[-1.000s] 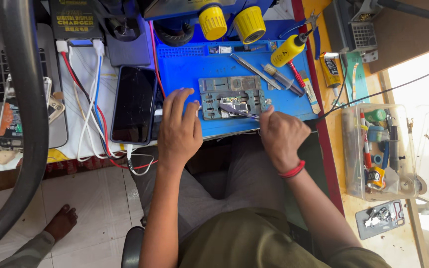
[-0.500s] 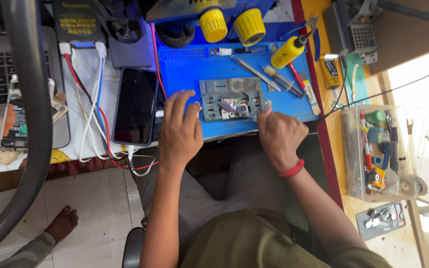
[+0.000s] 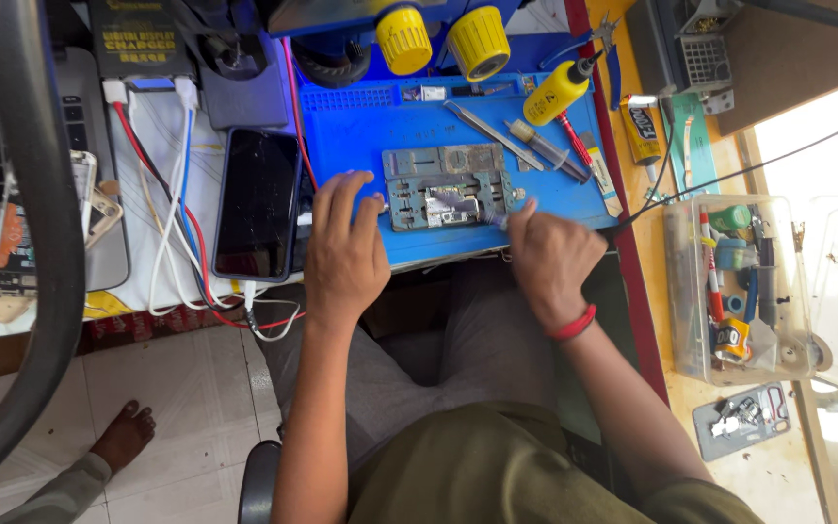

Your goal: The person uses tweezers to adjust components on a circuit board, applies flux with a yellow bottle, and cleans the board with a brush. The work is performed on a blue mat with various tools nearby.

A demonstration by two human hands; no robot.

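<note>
At the centre of the frame the left hand (image 3: pixel 344 254) lies flat and open on the near edge of the blue work mat (image 3: pixel 351 136), its fingertips resting just left of the grey metal holding fixture (image 3: pixel 448 187), gripping nothing. The right hand (image 3: pixel 550 257), with a red band at the wrist, is closed around a thin tool (image 3: pixel 472 209) whose blurred tip lies over the middle of the fixture. Above the fixture, toward the upper middle, lie tweezers (image 3: pixel 482 126) and a yellow squeeze bottle (image 3: pixel 560 89). A dark phone (image 3: pixel 257 204) lies left of the mat beside red and white cables (image 3: pixel 172 213), and a clear plastic box (image 3: pixel 734 286) of small tools sits at the right edge
</note>
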